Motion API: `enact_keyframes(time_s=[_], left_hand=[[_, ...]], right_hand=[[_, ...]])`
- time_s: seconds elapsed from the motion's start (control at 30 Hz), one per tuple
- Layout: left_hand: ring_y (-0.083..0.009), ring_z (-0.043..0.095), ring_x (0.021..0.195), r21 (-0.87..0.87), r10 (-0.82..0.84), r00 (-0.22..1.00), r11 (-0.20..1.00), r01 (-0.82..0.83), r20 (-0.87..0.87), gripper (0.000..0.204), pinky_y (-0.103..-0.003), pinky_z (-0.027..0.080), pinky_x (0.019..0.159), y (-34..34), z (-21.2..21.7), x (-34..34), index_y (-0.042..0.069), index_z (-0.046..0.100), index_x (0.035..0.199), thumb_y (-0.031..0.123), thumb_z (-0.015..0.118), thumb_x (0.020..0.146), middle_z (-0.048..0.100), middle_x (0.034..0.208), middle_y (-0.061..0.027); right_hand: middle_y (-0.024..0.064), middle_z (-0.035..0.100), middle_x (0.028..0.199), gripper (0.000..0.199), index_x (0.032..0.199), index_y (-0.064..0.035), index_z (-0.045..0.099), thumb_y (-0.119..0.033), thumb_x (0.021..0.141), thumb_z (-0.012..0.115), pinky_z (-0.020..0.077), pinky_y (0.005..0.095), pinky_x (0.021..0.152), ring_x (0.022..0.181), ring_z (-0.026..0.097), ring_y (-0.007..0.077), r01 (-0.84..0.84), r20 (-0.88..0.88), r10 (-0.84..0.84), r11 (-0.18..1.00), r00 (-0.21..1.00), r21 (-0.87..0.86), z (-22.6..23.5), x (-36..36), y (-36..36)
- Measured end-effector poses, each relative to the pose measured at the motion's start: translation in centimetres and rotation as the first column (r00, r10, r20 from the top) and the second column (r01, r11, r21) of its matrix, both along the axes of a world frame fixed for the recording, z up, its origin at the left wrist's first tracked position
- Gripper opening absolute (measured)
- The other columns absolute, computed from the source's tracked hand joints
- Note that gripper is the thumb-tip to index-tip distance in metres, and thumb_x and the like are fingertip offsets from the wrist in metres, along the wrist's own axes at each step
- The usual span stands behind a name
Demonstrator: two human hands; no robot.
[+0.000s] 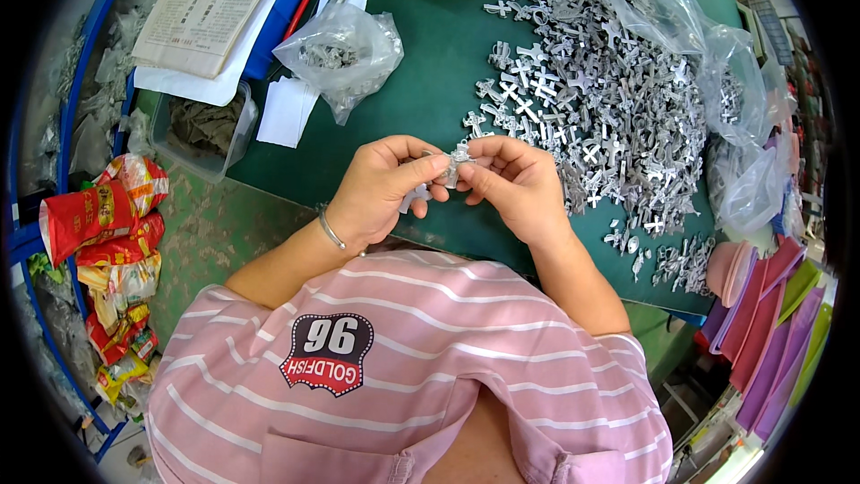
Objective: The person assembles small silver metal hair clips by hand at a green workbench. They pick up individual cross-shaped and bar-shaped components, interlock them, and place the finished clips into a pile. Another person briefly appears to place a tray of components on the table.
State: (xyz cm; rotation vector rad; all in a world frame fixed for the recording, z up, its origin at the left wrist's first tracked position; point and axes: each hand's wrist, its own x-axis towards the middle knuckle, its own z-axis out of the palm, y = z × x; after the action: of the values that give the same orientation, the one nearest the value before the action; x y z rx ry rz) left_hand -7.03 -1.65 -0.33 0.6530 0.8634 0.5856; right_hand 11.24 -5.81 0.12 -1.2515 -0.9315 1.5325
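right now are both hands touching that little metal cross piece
Touching. The head view shows the left hand and right hand both pinching the small metal cross piece between their fingertips, no gap visible.

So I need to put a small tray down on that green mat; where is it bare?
Bare mat lies between the small bag and the cross pile, above the hands. A narrower strip runs left of the left hand, below the white papers. The right half is crowded with crosses and bags; both hands hold a small metal piece.
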Motion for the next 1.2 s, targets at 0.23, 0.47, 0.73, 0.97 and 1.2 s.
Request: enact_keyframes(time_s=[0.23, 0.47, 0.73, 0.97, 1.2], left_hand=[[-0.0134, 0.059, 0.062, -0.025, 0.082, 0.997, 0.996, -0.081, 0.011, 0.022, -0.022, 0.040, 0.042, 0.6, -0.2, -0.6, 0.005, 0.053, 0.080, 0.023, 0.058, 0.092, 0.057, 0.074, -0.0045], [-0.0165, 0.060, 0.068, -0.042, 0.205, 0.974, 0.978, -0.202, 0.093, 0.006, -0.023, 0.042, 0.044, 1.7, -0.5, -2.8, 0.004, 0.054, 0.088, 0.008, 0.050, 0.086, 0.059, 0.081, -0.0077], [-0.0160, 0.061, 0.067, -0.085, 0.156, 0.986, 0.985, -0.150, 0.065, 0.007, -0.024, 0.044, 0.045, 1.3, -0.3, -2.4, 0.003, 0.055, 0.090, 0.008, 0.053, 0.086, 0.060, 0.082, -0.0081], [-0.0122, 0.062, 0.070, 0.028, 0.027, 0.999, 0.999, -0.026, -0.033, 0.020, -0.020, 0.047, 0.049, 0.4, -0.7, -1.9, -0.001, 0.058, 0.103, 0.005, 0.064, 0.085, 0.061, 0.087, -0.0073], [-0.0136, 0.062, 0.070, 0.023, -0.029, 0.999, 0.999, 0.029, 0.020, 0.017, -0.021, 0.046, 0.048, 0.3, -0.1, -0.5, -0.001, 0.059, 0.099, 0.012, 0.063, 0.089, 0.063, 0.084, -0.0078]], right_hand=[[0.0092, 0.065, 0.078, 0.015, 0.098, 0.0025, 0.059, -0.001, 0.084, 0.063, 0.0530, 0.0237, 0.057, 0.067, 0.064, 0.0145, 0.138, -0.136, -0.153, 0.984, 0.979, -0.112, 0.0, 1.3, 0.2], [0.0075, 0.061, 0.072, 0.011, 0.087, 0.0002, 0.064, -0.002, 0.077, 0.066, 0.0493, 0.0316, 0.057, 0.061, 0.061, 0.0182, -0.377, 0.648, 0.270, 0.926, 0.712, 0.028, 1.3, 2.1, -0.3], [0.0096, 0.054, 0.089, 0.029, 0.092, -0.0042, 0.064, -0.001, 0.065, 0.072, 0.0442, 0.0364, 0.072, 0.083, 0.051, 0.0294, -0.534, 0.895, -0.074, 0.780, 0.439, 0.326, -0.1, -1.1, 1.1], [0.0040, 0.062, 0.075, 0.009, 0.088, -0.0010, 0.065, -0.008, 0.082, 0.067, 0.0448, 0.0244, 0.054, 0.063, 0.057, 0.0113, -0.063, 0.381, 0.023, 0.994, 0.924, 0.092, -0.2, 0.0, 1.0], [0.0071, 0.066, 0.076, 0.016, 0.094, 0.0042, 0.065, -0.010, 0.087, 0.065, 0.0468, 0.0199, 0.049, 0.061, 0.062, 0.0107, 0.001, -0.172, -0.041, 0.974, 0.984, -0.227, 0.0, 1.1, 0.7]])
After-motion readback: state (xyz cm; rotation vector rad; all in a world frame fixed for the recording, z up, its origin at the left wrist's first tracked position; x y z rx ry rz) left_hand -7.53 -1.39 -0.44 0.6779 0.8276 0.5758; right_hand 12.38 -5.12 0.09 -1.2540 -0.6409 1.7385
